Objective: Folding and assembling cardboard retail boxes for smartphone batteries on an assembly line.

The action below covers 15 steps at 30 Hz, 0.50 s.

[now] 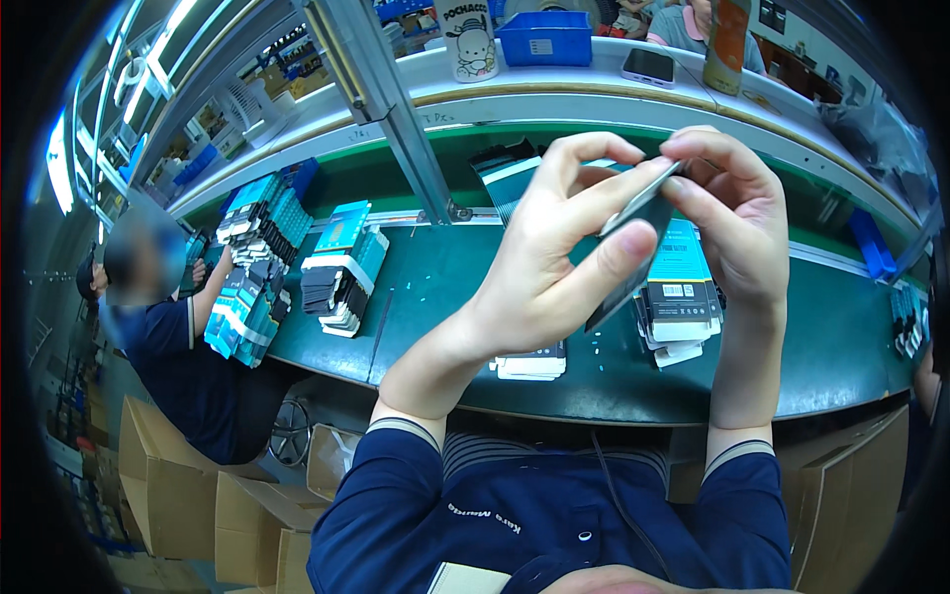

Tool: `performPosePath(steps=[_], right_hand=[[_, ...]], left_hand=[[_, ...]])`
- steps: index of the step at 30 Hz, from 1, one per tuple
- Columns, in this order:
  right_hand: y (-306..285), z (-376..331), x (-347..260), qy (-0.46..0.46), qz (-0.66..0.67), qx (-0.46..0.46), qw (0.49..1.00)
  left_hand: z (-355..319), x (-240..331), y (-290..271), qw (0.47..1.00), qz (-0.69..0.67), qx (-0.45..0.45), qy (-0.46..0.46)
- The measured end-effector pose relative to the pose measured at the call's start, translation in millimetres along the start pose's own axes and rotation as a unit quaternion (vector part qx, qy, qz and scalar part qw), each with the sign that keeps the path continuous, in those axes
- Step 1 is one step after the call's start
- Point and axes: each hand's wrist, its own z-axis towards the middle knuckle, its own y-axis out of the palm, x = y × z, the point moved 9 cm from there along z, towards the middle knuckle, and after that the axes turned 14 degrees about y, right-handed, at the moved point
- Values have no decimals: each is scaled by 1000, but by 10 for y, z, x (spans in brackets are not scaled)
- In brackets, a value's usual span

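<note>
Raised over the green bench [450, 317], a thin dark flattened carton [616, 305] is tilted and seen nearly edge-on. My left hand [569, 233] is closed around it, thumb on the near face and fingers behind. My right hand [737, 213] pinches its upper corner between thumb and fingers. Below my right hand stands a stack of turquoise and black flat cartons [683, 297]. Another carton pile [532, 362], mostly hidden by my left forearm, lies at the bench's front edge. Behind my left hand are more turquoise sheets or cartons [510, 188], partly covered.
More carton stacks [341, 262] stand to the left, by a co-worker [163, 346] seated at the bench. A metal post [391, 119] rises from the bench's back. The shelf holds a blue bin [544, 40] and a phone [648, 66]. Cardboard boxes [846, 470] flank me.
</note>
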Motion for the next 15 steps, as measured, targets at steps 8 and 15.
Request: performPosePath(steps=[8, 15], right_hand=[[164, -76, 10, 5, 88, -52, 995], [181, -61, 63, 0, -23, -30, 999]], left_hand=[[-97, -322, -35, 959, -244, 90, -108], [11, 21, -110, 984, 125, 49, 114]])
